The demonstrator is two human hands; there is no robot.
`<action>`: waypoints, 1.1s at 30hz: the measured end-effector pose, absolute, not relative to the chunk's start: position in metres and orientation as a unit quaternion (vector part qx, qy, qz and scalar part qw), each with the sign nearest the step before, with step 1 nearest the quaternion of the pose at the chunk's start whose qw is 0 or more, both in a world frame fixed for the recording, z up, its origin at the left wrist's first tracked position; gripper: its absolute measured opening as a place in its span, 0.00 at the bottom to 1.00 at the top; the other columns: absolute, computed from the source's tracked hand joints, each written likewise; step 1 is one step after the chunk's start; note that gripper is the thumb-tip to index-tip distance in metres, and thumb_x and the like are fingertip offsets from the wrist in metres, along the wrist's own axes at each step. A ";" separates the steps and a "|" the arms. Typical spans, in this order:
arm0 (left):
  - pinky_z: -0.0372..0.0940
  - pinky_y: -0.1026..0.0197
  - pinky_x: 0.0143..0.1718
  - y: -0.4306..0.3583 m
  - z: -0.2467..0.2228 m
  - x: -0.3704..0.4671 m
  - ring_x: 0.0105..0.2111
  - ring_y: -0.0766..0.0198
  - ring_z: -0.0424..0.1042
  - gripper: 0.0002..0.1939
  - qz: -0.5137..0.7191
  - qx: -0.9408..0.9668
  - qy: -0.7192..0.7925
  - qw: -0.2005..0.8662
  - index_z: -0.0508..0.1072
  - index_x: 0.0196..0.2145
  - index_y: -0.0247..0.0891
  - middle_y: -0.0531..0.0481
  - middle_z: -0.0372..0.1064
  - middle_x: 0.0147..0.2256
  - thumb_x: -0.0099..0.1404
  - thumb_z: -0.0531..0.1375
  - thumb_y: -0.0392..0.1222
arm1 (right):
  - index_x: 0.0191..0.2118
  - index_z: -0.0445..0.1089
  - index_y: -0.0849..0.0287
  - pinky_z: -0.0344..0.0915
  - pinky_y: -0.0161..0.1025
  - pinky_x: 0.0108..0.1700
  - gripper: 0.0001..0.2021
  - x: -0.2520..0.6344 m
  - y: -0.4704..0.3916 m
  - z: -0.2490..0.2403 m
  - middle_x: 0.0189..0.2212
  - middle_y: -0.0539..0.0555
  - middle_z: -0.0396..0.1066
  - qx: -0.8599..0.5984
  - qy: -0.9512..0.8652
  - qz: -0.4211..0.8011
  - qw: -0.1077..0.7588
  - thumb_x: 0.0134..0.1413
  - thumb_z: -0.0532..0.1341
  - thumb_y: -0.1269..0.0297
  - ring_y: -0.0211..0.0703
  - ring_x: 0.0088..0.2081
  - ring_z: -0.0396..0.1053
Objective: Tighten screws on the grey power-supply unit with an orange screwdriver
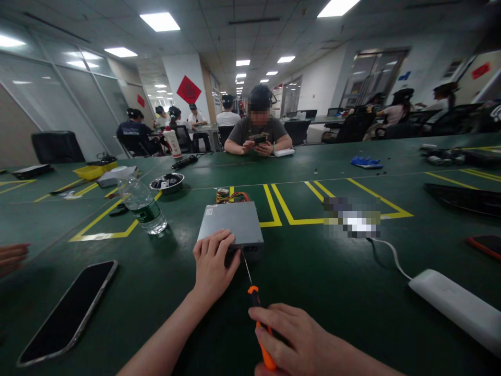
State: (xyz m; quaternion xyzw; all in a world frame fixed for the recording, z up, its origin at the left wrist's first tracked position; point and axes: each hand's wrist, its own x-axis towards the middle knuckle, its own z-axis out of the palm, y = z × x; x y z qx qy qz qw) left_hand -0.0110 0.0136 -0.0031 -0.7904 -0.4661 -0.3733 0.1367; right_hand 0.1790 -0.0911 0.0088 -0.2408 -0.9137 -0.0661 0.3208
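Note:
A grey metal computer power supply (233, 216) lies on the green table, its bundle of coloured cables (234, 196) behind it. My left hand (214, 261) grips its near left edge, fingers on the top and thumb against the near side. In my right hand (287, 334) is an orange and black screwdriver (254, 296), held by the handle. Its thin shaft slants up to the near face of the power supply, close to my left thumb. The tip is too small to make out where it meets the casing.
Left of the power supply stand a water bottle (146, 209) and a metal bowl (167, 183) of small parts. A phone (70, 313) lies at front left, a white power strip (454, 305) at right. Another person's hand (13, 258) shows at the left edge; a person (256, 133) sits opposite.

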 end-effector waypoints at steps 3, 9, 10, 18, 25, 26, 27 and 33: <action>0.51 0.51 0.47 0.013 -0.003 -0.011 0.49 0.55 0.63 0.13 -0.374 -0.790 -0.465 0.139 0.66 0.44 0.43 0.47 0.68 0.47 0.61 0.56 0.42 | 0.44 0.64 0.63 0.69 0.37 0.38 0.14 0.177 -0.092 0.011 0.45 0.61 0.69 -0.249 -0.933 -0.039 0.256 0.63 0.51 0.58 0.44 0.39 0.71; 0.51 0.50 0.47 0.013 -0.002 -0.011 0.48 0.54 0.64 0.13 -0.377 -0.789 -0.466 0.140 0.67 0.44 0.43 0.46 0.68 0.47 0.60 0.56 0.41 | 0.48 0.64 0.62 0.68 0.37 0.40 0.16 0.174 -0.092 0.013 0.45 0.61 0.69 -0.248 -0.937 -0.035 0.243 0.63 0.50 0.56 0.43 0.40 0.70; 0.51 0.50 0.47 0.013 -0.003 -0.011 0.48 0.54 0.64 0.13 -0.377 -0.788 -0.466 0.140 0.67 0.44 0.43 0.46 0.68 0.47 0.60 0.56 0.41 | 0.46 0.64 0.63 0.68 0.37 0.40 0.17 0.174 -0.092 0.012 0.45 0.61 0.69 -0.246 -0.932 -0.042 0.265 0.63 0.49 0.56 0.42 0.39 0.71; 0.51 0.50 0.47 0.014 -0.003 -0.010 0.48 0.54 0.64 0.13 -0.379 -0.788 -0.464 0.141 0.67 0.44 0.42 0.46 0.68 0.47 0.60 0.56 0.41 | 0.45 0.65 0.61 0.68 0.38 0.42 0.15 0.176 -0.092 0.010 0.47 0.62 0.68 -0.244 -0.931 -0.031 0.270 0.63 0.49 0.56 0.43 0.41 0.70; 0.51 0.50 0.47 0.013 -0.004 -0.011 0.49 0.54 0.63 0.13 -0.374 -0.788 -0.467 0.142 0.66 0.44 0.43 0.46 0.68 0.47 0.61 0.56 0.41 | 0.42 0.66 0.63 0.69 0.38 0.40 0.15 0.174 -0.093 0.007 0.45 0.63 0.69 -0.242 -0.926 -0.046 0.286 0.63 0.50 0.58 0.43 0.37 0.72; 0.51 0.50 0.47 0.013 -0.004 -0.011 0.49 0.54 0.63 0.13 -0.374 -0.789 -0.467 0.142 0.66 0.44 0.43 0.46 0.68 0.47 0.61 0.56 0.41 | 0.40 0.66 0.64 0.69 0.37 0.40 0.15 0.175 -0.093 0.005 0.45 0.63 0.70 -0.241 -0.922 -0.048 0.300 0.63 0.50 0.57 0.42 0.37 0.72; 0.51 0.50 0.47 0.013 -0.004 -0.011 0.49 0.54 0.63 0.13 -0.375 -0.789 -0.466 0.142 0.66 0.44 0.43 0.46 0.68 0.47 0.60 0.56 0.41 | 0.38 0.67 0.64 0.68 0.37 0.40 0.15 0.175 -0.094 0.003 0.45 0.62 0.70 -0.241 -0.919 -0.047 0.308 0.63 0.50 0.56 0.42 0.37 0.72; 0.51 0.49 0.47 0.014 -0.004 -0.010 0.49 0.54 0.64 0.13 -0.372 -0.791 -0.463 0.148 0.66 0.44 0.42 0.46 0.68 0.47 0.60 0.56 0.41 | 0.50 0.62 0.60 0.69 0.38 0.41 0.17 0.175 -0.096 0.013 0.49 0.62 0.66 -0.259 -0.938 -0.010 0.230 0.59 0.56 0.56 0.44 0.43 0.70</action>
